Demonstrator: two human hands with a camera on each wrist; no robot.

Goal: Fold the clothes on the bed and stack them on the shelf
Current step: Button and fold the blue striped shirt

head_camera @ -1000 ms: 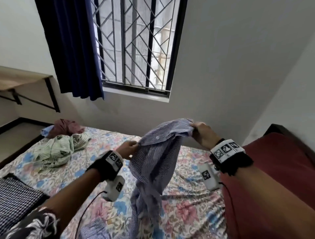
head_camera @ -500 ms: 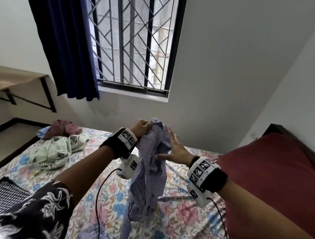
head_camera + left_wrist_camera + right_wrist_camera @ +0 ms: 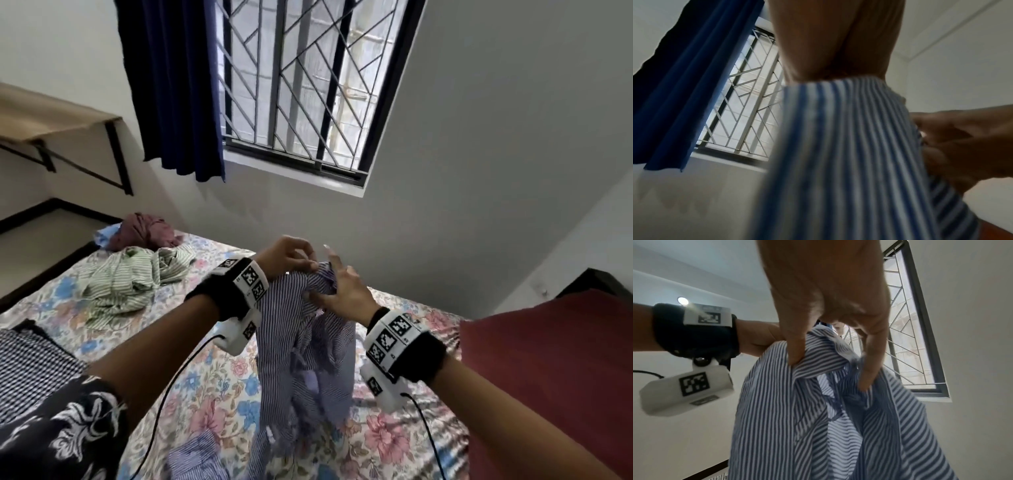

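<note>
Blue-and-white striped cotton is hanging in the air above the bed [image 3: 219, 383]: the striped shirt [image 3: 301, 346] is being held up at its top edge by both hands, and its lower part is trailing down to the floral bedsheet. The left hand [image 3: 284, 255] is pinching the top of the shirt between curled fingers and thumb. The right hand [image 3: 342, 291] is meeting it from the other side; in the right wrist view its thumb and a finger [image 3: 797, 352] are nipping a fold of the striped cloth near the collar, while in the head view the other fingers are standing out straight. The two hands are sitting just beside each other at the top of the garment.

Farther back on the bed, near the wall, a green striped garment [image 3: 133, 281] is lying crumpled, touching a maroon garment [image 3: 147, 231] bunched behind it, with a bit of light blue cloth [image 3: 104, 236] showing at that one's left. At the left edge of the bed a black-and-white checked cloth [image 3: 30, 363] is lying flat. A dark red cover [image 3: 548, 370] is filling the right side.

On the left wall a wooden shelf [image 3: 44, 120] is resting on black brackets. A dark blue curtain [image 3: 171, 85] is hanging beside the barred window [image 3: 308, 85].
</note>
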